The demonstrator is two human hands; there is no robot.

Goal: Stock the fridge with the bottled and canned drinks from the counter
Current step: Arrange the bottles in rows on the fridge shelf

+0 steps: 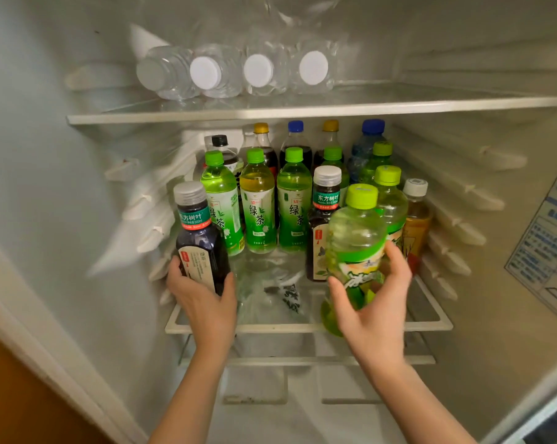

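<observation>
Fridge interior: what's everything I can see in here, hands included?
Water bottles: four, clear, white caps, lying on upper shelf.
Green tea bottles: six, green caps, standing on middle shelf.
Cola-dark bottles: three, two yellow caps, one blue, back row.
Black-capped bottle: one, back left.
Blue bottle: one, blue cap, back right.
Dark tea bottle: one, silver cap, middle shelf.
Amber bottle: one, white cap, right end.
Left hand: one, grips second dark tea bottle, front left.
Right hand: one, grips green bottle, front right.
</observation>
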